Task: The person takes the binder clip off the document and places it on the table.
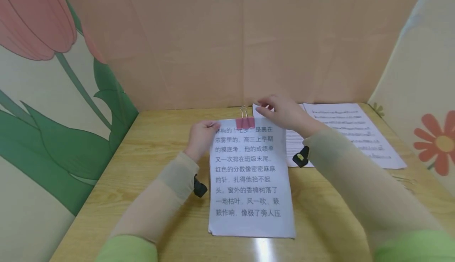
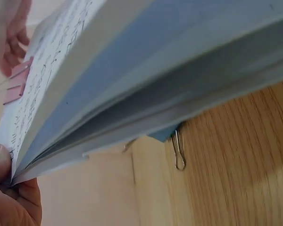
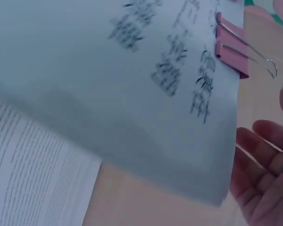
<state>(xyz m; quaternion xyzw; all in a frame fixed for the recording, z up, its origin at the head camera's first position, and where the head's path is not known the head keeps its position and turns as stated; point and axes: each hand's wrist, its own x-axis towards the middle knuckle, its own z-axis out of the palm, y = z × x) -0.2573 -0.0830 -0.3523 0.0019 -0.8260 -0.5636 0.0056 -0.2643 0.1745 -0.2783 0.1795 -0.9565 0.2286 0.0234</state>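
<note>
Head view: a person's left hand (image 1: 200, 139) pinches a printed sheaf (image 1: 249, 175) by its top corner, left of a pink clip (image 1: 245, 123); the clip bites the top edge, apparently to bind the leaves, while the corner grip seems to bear the weight and turn the print to the reader; right of the clip, the right hand (image 1: 284, 114) hangs loosely bent at the other corner — so the sheaf lies between the two hands, below the clip; sheet music (image 1: 339, 129) lies farther right of the clip, on the wooden table (image 1: 153, 155).

Left wrist view: the left thumb presses one face and the fingers the other; away from the pink clip the leaves gape, presumably because only the top edge is bound; a blue clip (image 2: 164, 133) shows below the pink one, what it grips unclear.

Right wrist view: the sheaf's near corner comes between the pink clip and the right hand, whose half-curled fingers are spread and hold nothing visible; whether they touch the paper's edge cannot be told.
</note>
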